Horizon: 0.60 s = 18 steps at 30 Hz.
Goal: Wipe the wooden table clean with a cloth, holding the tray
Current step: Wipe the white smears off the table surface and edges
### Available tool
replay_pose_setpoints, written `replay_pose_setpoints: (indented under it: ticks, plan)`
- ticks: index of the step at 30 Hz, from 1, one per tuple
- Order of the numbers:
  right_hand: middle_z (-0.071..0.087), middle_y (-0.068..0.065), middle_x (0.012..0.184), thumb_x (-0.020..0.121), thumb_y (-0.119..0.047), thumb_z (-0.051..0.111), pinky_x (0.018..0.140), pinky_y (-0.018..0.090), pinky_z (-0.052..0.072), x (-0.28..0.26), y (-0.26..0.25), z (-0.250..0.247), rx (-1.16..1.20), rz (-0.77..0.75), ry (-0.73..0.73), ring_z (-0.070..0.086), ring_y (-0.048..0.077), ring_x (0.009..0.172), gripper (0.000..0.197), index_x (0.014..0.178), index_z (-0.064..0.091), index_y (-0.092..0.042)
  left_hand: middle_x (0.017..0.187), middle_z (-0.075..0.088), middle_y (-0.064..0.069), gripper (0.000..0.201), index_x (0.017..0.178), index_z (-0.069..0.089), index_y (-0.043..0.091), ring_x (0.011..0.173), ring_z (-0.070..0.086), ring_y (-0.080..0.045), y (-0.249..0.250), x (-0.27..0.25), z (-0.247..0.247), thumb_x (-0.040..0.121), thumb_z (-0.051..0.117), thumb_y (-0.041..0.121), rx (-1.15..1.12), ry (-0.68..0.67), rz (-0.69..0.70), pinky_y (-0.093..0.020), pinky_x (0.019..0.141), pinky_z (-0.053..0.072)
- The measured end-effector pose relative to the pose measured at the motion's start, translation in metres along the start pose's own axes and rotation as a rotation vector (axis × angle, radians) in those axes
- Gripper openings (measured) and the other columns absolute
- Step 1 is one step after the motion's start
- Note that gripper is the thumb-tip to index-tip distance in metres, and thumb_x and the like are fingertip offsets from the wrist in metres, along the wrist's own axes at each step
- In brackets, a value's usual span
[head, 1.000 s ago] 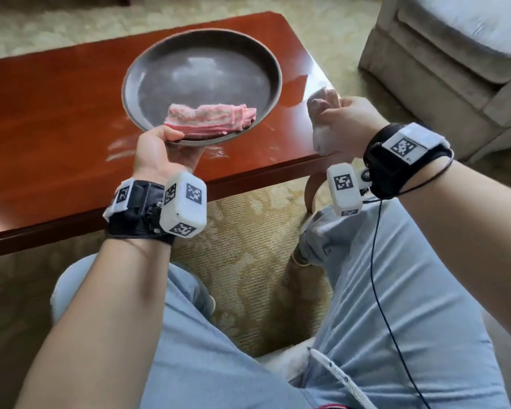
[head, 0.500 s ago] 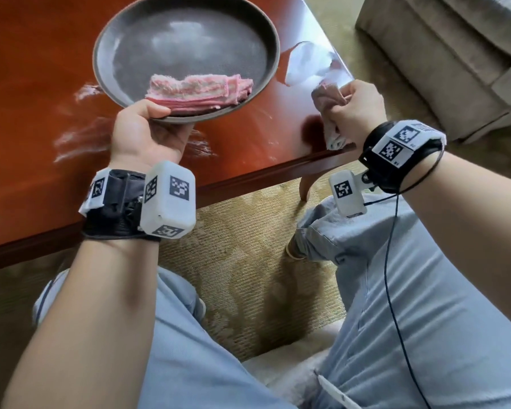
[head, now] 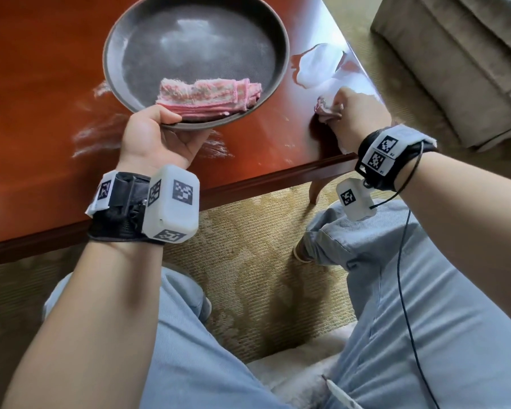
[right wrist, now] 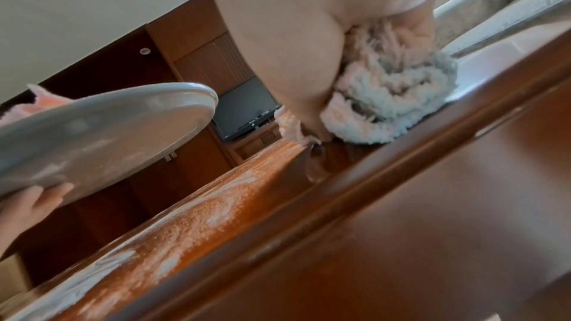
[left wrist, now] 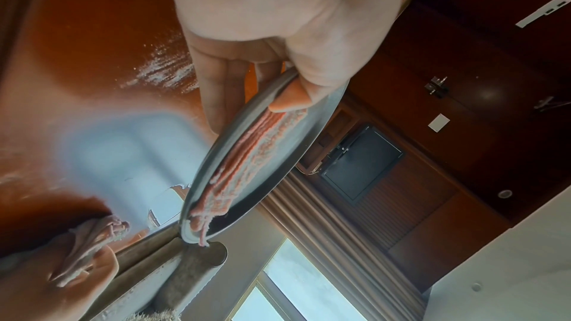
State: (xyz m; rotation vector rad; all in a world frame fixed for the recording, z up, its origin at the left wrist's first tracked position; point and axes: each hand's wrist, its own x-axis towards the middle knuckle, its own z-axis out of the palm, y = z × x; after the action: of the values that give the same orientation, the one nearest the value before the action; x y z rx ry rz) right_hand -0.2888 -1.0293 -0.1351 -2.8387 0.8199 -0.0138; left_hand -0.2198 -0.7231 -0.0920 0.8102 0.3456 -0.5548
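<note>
At the counter's (head: 27, 84) near edge we hold the round tray (head: 195, 48) lifted with our left hand (head: 157, 137), thumb over the rim and fingers (left wrist: 216, 97) curled beneath; a folded pink cloth (head: 207, 94) lies inside it. Toward the near right corner, our right hand (head: 357, 113) has its fingers bunched tight round the wiping cloth (right wrist: 389, 104), pressed onto the wood. We judge the job barely begun: white powdery streaks (head: 98, 137) lie along the near edge beneath the tray, and the counter's farther stretch looks darker, though glare hides much.
</note>
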Motion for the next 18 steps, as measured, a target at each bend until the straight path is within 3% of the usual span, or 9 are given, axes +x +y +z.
replay_pose_setpoints:
  ticks: [2, 5, 9, 12, 18]
  plan:
    - [0.059, 0.014, 0.108, 0.086, -0.017, 0.054, 0.073, 0.038, 0.043, -0.002, 0.000, 0.000, -0.022, 0.016, 0.036, 0.058, 0.035, 0.095, 0.028, 0.114, 0.048, -0.016, 0.117, 0.068, -0.023, 0.063, 0.123, 0.055, -0.004, 0.109, 0.067, -0.039, 0.001, -0.001, 0.001, 0.062, 0.041, -0.004, 0.001, -0.018, -0.017, -0.047, 0.087, 0.058]
    - [0.061, 0.017, 0.105, 0.089, -0.018, 0.053, 0.073, 0.040, 0.043, -0.005, 0.001, 0.001, -0.030, 0.033, 0.027, 0.060, 0.038, 0.096, 0.028, 0.116, 0.046, -0.015, 0.108, 0.069, -0.022, 0.057, 0.116, 0.057, -0.003, 0.110, 0.066, -0.039, 0.003, -0.001, 0.000, 0.062, 0.043, -0.004, 0.035, -0.017, -0.019, -0.046, 0.085, 0.059]
    - [0.056, 0.015, 0.095, 0.094, -0.033, 0.053, 0.074, 0.037, 0.041, -0.007, 0.002, 0.001, 0.003, 0.028, -0.009, 0.059, 0.039, 0.096, 0.029, 0.116, 0.048, -0.015, 0.114, 0.066, -0.023, 0.056, 0.116, 0.055, -0.004, 0.113, 0.064, -0.041, 0.005, -0.002, -0.003, 0.061, 0.043, -0.006, 0.028, -0.010, -0.016, -0.049, 0.091, 0.056]
    - [0.060, 0.021, 0.103, 0.096, -0.040, 0.044, 0.074, 0.038, 0.039, -0.003, -0.002, 0.000, -0.008, 0.029, -0.035, 0.059, 0.040, 0.099, 0.035, 0.117, 0.047, -0.012, 0.118, 0.063, -0.024, 0.057, 0.117, 0.053, -0.002, 0.116, 0.062, -0.042, 0.008, -0.003, -0.005, 0.061, 0.043, -0.007, 0.010, -0.016, -0.022, -0.051, 0.094, 0.054]
    - [0.057, 0.031, 0.112, 0.096, -0.021, 0.043, 0.080, 0.045, 0.042, -0.014, -0.020, 0.008, -0.003, 0.022, -0.029, 0.055, 0.047, 0.104, 0.027, 0.116, 0.046, -0.003, 0.107, 0.067, -0.024, 0.050, 0.107, 0.057, -0.006, 0.108, 0.066, -0.044, 0.011, -0.009, -0.010, 0.060, 0.042, -0.009, -0.031, -0.039, -0.016, -0.050, 0.096, 0.053]
